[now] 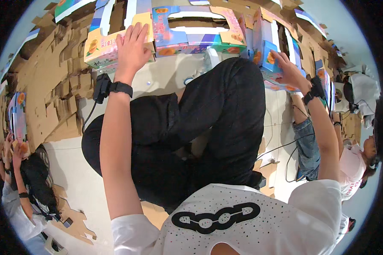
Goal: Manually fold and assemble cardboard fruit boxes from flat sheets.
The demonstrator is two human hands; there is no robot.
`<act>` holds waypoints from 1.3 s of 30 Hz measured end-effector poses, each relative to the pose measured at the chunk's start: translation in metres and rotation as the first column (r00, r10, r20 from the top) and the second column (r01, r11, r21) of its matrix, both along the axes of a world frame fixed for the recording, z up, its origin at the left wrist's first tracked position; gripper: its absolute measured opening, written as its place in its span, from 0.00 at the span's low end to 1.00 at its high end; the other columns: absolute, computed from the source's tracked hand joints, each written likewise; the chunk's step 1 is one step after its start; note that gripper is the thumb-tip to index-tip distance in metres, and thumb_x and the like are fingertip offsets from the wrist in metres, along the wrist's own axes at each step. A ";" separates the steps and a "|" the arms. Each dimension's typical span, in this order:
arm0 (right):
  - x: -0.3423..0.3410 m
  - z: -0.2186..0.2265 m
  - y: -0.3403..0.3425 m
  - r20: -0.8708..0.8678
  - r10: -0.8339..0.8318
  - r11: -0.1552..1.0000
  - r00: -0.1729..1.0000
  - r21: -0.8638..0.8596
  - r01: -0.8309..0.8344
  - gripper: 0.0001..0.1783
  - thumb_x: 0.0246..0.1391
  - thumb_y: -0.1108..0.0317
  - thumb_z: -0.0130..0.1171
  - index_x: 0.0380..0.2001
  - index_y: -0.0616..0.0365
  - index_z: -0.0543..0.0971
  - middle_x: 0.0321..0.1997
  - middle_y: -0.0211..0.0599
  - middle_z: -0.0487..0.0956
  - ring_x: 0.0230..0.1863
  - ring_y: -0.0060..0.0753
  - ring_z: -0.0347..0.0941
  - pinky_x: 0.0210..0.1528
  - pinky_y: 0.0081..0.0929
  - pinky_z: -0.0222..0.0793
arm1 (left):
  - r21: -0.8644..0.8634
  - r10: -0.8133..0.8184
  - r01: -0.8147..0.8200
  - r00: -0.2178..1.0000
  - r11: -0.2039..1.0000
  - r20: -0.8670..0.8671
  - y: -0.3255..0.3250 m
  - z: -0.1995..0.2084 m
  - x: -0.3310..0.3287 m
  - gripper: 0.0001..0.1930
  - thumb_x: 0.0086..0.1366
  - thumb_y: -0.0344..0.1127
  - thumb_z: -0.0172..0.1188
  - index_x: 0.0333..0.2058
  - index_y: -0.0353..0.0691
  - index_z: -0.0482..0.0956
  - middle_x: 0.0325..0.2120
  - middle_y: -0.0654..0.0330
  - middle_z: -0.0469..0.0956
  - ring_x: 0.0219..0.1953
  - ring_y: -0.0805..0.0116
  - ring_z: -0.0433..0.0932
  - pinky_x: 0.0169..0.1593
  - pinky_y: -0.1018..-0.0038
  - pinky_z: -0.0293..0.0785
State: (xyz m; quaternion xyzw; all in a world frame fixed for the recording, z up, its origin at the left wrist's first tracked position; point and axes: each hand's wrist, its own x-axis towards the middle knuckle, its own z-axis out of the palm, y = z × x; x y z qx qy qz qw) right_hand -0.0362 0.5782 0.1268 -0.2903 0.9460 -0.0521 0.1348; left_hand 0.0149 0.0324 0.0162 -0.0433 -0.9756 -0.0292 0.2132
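Note:
Three printed cardboard carry boxes stand in a row on the floor beyond my knees. My left hand (134, 49) lies on the yellow-orange end of the left carry box (100, 47), fingers stretched over its upper edge. The middle carry box (181, 44), purple and pink with a large cut-out in its top, stands beside it. My right hand (290, 73) rests against the blue-and-pink end of the right carry box (266, 63). Its fingers are spread on the panel, and its palm side is partly hidden. Both wrists wear black bands with a small device.
Stacked flat brown cardboard (51, 80) covers the floor at left. A whitish object (211, 58) stands by my raised knee. Co-workers sit at both sides, one with hands (17, 155) at another box. A black cable (281, 149) crosses the floor at right.

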 end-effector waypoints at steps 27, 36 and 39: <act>-0.007 0.002 0.003 -0.089 0.175 0.967 0.981 0.204 -0.154 0.67 0.35 0.66 0.78 0.75 0.48 0.46 0.73 0.58 0.55 0.68 0.63 0.61 0.69 0.46 0.60 | 0.006 -0.017 0.018 0.996 1.000 -0.090 -0.008 0.005 0.007 0.38 0.54 0.35 0.62 0.66 0.48 0.64 0.66 0.57 0.63 0.69 0.55 0.60 0.67 0.41 0.54; -0.071 0.068 -0.132 -0.260 0.432 0.902 0.864 0.146 -0.407 0.41 0.51 0.54 0.68 0.65 0.57 0.66 0.66 0.54 0.68 0.65 0.54 0.66 0.69 0.41 0.60 | 0.414 0.069 -0.050 0.997 0.909 -0.031 -0.110 0.050 0.056 0.33 0.59 0.45 0.67 0.58 0.30 0.71 0.52 0.39 0.76 0.55 0.42 0.75 0.58 0.59 0.72; -0.074 0.063 -0.248 -0.180 0.403 0.914 0.897 0.038 -0.403 0.39 0.56 0.50 0.62 0.65 0.58 0.66 0.63 0.55 0.72 0.63 0.55 0.68 0.67 0.41 0.62 | 0.537 0.290 -0.300 0.951 0.789 0.105 -0.157 0.030 0.066 0.39 0.60 0.53 0.66 0.59 0.25 0.68 0.53 0.34 0.74 0.57 0.39 0.73 0.60 0.58 0.70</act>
